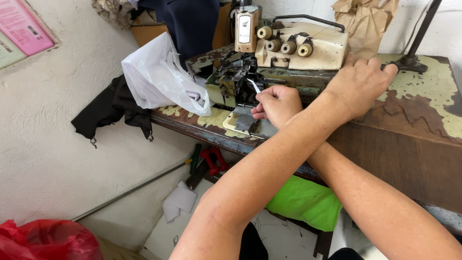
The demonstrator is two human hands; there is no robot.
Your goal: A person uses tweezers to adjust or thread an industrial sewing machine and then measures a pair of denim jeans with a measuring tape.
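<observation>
My arms are crossed in front of an old cream and green overlock sewing machine (308, 48) on a worn wooden table (414, 125). My right hand (278, 105) reaches leftward under my left forearm. It pinches a thin silvery tool, like tweezers (254, 86), with the tip at the dark needle and looper area (236, 79). My left hand (361, 83) lies palm down against the machine's right base, fingers spread and holding nothing. The machine's front cover plate (243, 120) lies open below my right hand.
A white plastic bag (159, 77) and dark cloth (110, 108) hang at the table's left end. Bright green fabric (305, 202) lies under the table. Red-handled pliers (214, 161), white paper (179, 201) and a red bag (45, 240) are lower left. A lamp stand (411, 61) is back right.
</observation>
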